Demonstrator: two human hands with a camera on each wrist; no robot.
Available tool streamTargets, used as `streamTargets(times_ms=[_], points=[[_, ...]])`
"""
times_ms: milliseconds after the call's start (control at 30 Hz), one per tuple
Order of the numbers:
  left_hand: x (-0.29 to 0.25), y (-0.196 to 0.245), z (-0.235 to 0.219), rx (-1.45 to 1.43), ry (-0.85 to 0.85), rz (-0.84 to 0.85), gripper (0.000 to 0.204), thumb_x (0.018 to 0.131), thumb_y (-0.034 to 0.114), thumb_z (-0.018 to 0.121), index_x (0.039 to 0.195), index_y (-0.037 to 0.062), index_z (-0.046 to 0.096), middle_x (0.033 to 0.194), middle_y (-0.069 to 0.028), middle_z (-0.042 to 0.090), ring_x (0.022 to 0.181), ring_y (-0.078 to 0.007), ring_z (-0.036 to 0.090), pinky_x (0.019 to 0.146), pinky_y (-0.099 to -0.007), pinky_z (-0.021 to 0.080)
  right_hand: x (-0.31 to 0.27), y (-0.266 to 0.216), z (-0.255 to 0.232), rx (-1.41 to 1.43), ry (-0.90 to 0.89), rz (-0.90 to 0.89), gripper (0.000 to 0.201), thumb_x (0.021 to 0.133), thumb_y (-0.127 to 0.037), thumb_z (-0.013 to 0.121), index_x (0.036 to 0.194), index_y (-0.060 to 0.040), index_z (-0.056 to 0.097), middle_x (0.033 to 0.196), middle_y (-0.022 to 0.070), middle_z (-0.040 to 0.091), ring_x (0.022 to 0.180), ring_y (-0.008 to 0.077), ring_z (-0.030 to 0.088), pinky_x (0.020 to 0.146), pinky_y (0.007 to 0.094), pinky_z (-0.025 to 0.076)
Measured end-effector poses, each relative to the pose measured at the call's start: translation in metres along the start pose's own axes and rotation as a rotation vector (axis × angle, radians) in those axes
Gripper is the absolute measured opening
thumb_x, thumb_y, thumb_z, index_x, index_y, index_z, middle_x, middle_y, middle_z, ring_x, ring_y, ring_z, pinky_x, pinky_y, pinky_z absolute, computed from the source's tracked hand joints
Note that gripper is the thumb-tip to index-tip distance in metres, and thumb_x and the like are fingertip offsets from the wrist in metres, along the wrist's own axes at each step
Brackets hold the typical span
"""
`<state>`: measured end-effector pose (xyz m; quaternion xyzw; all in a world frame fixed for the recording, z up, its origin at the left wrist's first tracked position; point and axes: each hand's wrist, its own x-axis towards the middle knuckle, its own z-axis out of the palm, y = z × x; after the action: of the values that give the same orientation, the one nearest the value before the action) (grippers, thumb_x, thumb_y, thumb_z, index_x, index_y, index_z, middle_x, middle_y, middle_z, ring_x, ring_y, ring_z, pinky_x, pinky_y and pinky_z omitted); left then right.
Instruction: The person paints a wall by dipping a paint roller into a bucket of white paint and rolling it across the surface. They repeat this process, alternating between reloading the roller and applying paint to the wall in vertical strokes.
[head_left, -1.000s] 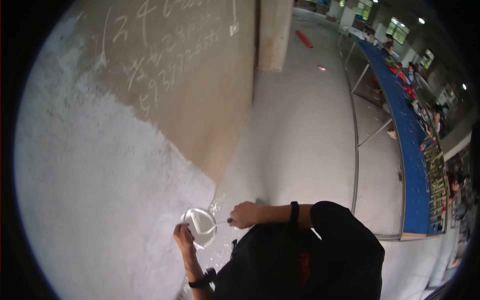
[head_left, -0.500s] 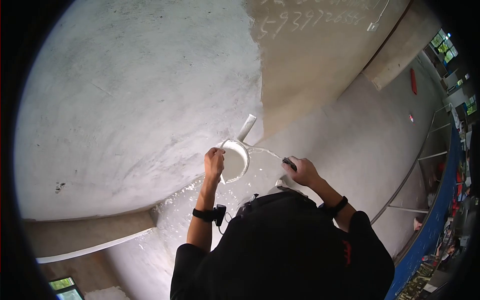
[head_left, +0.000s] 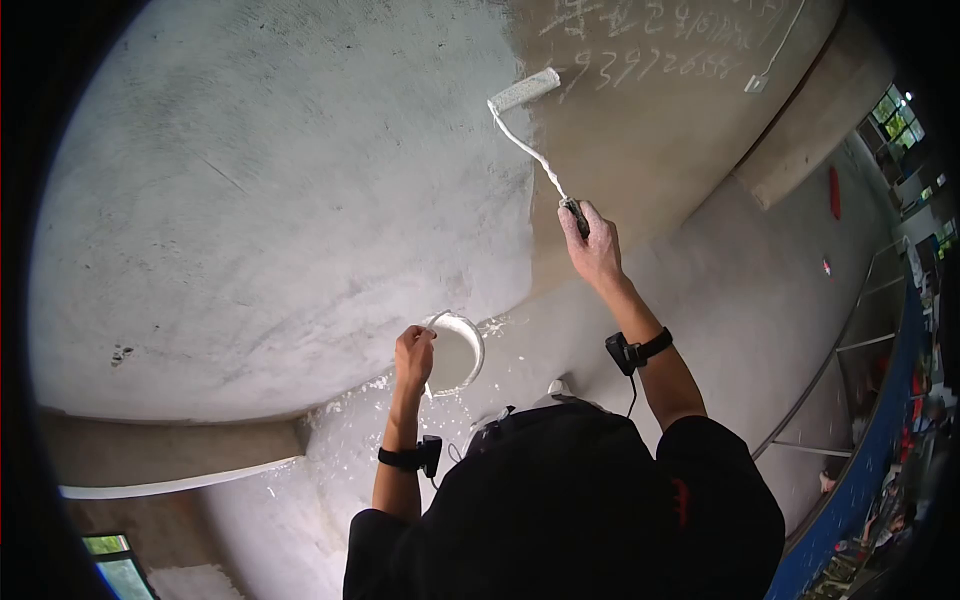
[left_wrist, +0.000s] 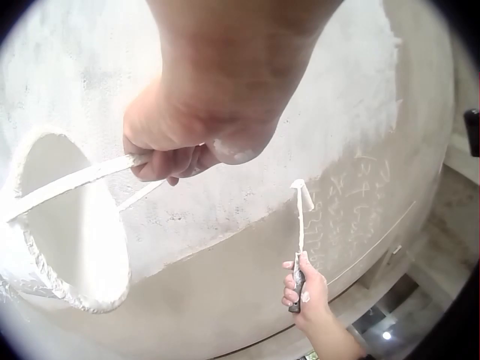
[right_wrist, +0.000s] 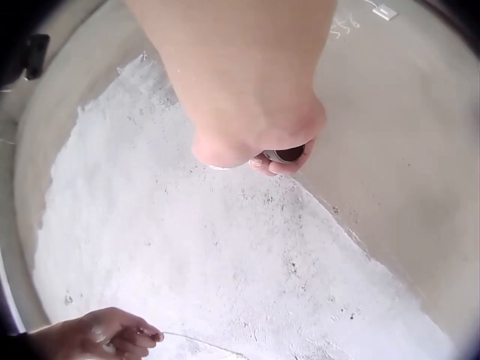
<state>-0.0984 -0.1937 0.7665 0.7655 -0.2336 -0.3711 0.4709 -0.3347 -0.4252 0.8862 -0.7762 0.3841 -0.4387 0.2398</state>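
Observation:
My right hand (head_left: pixel 596 246) grips the dark handle of a paint roller (head_left: pixel 525 91), its frame coated in white. The roller's sleeve lies over the border between the white-painted and bare brown parts of the wall (head_left: pixel 300 180). In the right wrist view only the dark butt of the handle shows below the fist; the roller's head is hidden. My left hand (head_left: pixel 414 356) holds the white bail handle of a paint bucket (head_left: pixel 477 350) close to the wall's foot. The left wrist view shows that bail (left_wrist: pixel 75 180) inside curled fingers, with the white-crusted bucket rim (left_wrist: pixel 64 289) tilted below.
Chalk numbers (head_left: pixel 650 68) and a wall socket (head_left: pixel 756 84) are on the brown part. White splashes mark the floor (head_left: pixel 700 280) around the bucket. A long blue table (head_left: pixel 895 400) stands far right, and a red tube (head_left: pixel 834 192) lies on the floor.
My right hand has raised the roller from the bucket up to the wall's paint border. The left hand keeps hold of the bucket's bail. The head view has swung rightward across the wall since the first frame.

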Motion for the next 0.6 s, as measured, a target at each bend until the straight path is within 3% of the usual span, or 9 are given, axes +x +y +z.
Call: streamTargets(times_ms=[33, 67, 100, 167, 233, 300, 600], points=[[-0.001, 0.001, 0.000, 0.027, 0.002, 0.006, 0.028, 0.083, 0.023, 0.056, 0.087, -0.0031, 0.065, 0.063, -0.0054, 0.055, 0.058, -0.0126, 0.051, 0.055, -0.0291, 0.040, 0.010, -0.002, 0.001, -0.001, 0.003, -0.006, 0.029, 0.096, -0.029, 0.059, 0.087, -0.0017, 0.056, 0.060, 0.0152, 0.056, 0.051, 0.0322, 0.055, 0.050, 0.0395, 0.042], [0.001, -0.005, 0.001, -0.003, 0.007, 0.078, 0.020, 0.086, 0.018, 0.055, 0.083, -0.0009, 0.062, 0.060, -0.0004, 0.048, 0.046, -0.0080, 0.041, 0.041, -0.0253, 0.033, 0.020, -0.004, 0.003, 0.027, 0.014, -0.018, 0.029, 0.096, -0.029, 0.058, 0.087, -0.0017, 0.056, 0.060, 0.0152, 0.056, 0.051, 0.0321, 0.055, 0.050, 0.0393, 0.042], [-0.002, -0.002, 0.001, -0.005, 0.009, 0.085, 0.020, 0.086, 0.018, 0.055, 0.083, -0.0009, 0.062, 0.060, -0.0004, 0.048, 0.046, -0.0080, 0.041, 0.041, -0.0253, 0.033, 0.030, -0.007, 0.004, 0.055, 0.025, -0.030, 0.029, 0.096, -0.029, 0.058, 0.087, -0.0017, 0.055, 0.060, 0.0152, 0.055, 0.051, 0.0319, 0.055, 0.050, 0.0392, 0.042], [-0.010, 0.003, -0.002, 0.084, 0.017, 0.013, 0.028, 0.083, 0.023, 0.056, 0.086, -0.0028, 0.066, 0.065, -0.0091, 0.057, 0.062, -0.0167, 0.054, 0.060, -0.0319, 0.043, 0.045, -0.015, 0.005, 0.054, 0.029, -0.032, 0.030, 0.096, -0.030, 0.057, 0.087, -0.0017, 0.055, 0.060, 0.0157, 0.055, 0.051, 0.0323, 0.055, 0.050, 0.0393, 0.042], [-0.008, -0.006, -0.002, 0.092, 0.025, 0.012, 0.027, 0.083, 0.023, 0.056, 0.086, -0.0027, 0.066, 0.066, -0.0103, 0.058, 0.063, -0.0179, 0.054, 0.062, -0.0329, 0.044, 0.054, -0.014, 0.009, 0.052, 0.033, -0.034, 0.030, 0.097, -0.030, 0.057, 0.087, -0.0018, 0.055, 0.060, 0.0161, 0.055, 0.051, 0.0328, 0.055, 0.050, 0.0394, 0.042], [-0.007, -0.011, -0.002, 0.005, 0.037, 0.085, 0.020, 0.085, 0.017, 0.056, 0.083, -0.0017, 0.062, 0.058, -0.0002, 0.049, 0.044, -0.0081, 0.041, 0.040, -0.0251, 0.032, 0.055, -0.004, 0.017, 0.069, 0.043, -0.038, 0.031, 0.097, -0.030, 0.055, 0.086, -0.0016, 0.055, 0.060, 0.0174, 0.055, 0.052, 0.0340, 0.056, 0.050, 0.0398, 0.042], [-0.014, -0.013, -0.004, -0.022, 0.068, 0.035, 0.020, 0.086, 0.017, 0.055, 0.083, -0.0014, 0.062, 0.057, 0.0004, 0.047, 0.043, -0.0076, 0.040, 0.039, -0.0248, 0.031, 0.018, 0.036, 0.037, 0.068, -0.008, 0.078, 0.034, 0.097, -0.032, 0.054, 0.086, 0.0000, 0.055, 0.062, 0.0206, 0.058, 0.057, 0.0386, 0.059, 0.052, 0.0443, 0.043]])
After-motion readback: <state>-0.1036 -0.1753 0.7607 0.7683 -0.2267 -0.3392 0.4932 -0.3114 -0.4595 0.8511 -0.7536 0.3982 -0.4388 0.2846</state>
